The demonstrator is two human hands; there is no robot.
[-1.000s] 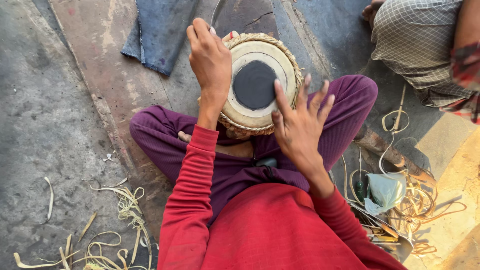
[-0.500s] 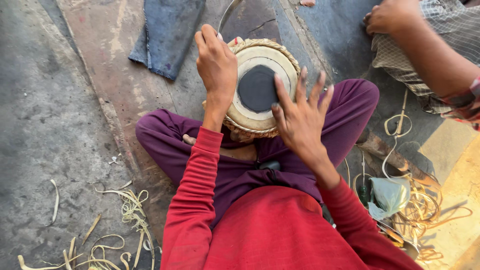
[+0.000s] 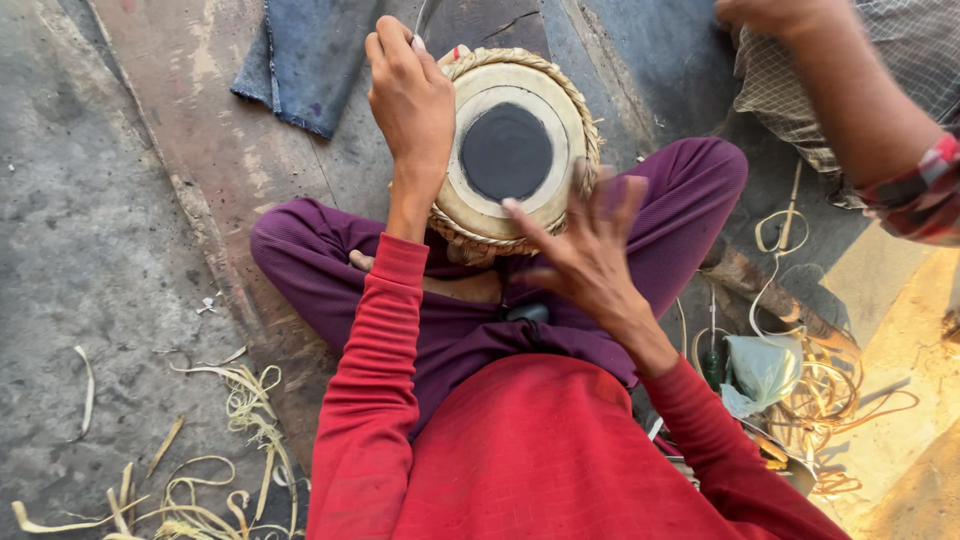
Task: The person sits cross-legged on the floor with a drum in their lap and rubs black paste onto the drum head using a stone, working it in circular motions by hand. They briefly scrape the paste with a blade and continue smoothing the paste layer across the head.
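The left hand [image 3: 412, 95] is curled into a loose fist against the left rim of the drum [image 3: 515, 150], fingers folded in and the wrist bent down toward the lap; whether it pinches anything I cannot tell. The right hand [image 3: 590, 250] hangs spread over the drum's near right edge, fingers splayed and blurred, the forefinger stretched toward the drumhead. The one drum rests in the person's lap between crossed legs in purple trousers [image 3: 330, 280], tilted so its face turns upward. Its head is pale tan with a round black patch in the centre and a braided, straw-coloured ring around the rim. Both arms wear red sleeves [image 3: 365, 370]. On the floor [image 3: 90, 230], one blue cloth [image 3: 305, 55] lies beyond the left knee near the far edge, and pale curled strips [image 3: 240, 400] are scattered toward the near left corner. To the right lie a crumpled pale bag [image 3: 765, 370] and loops of cord [image 3: 830, 390]. Another person's arm [image 3: 850, 90] reaches in at the far right corner, a checked cloth behind it.
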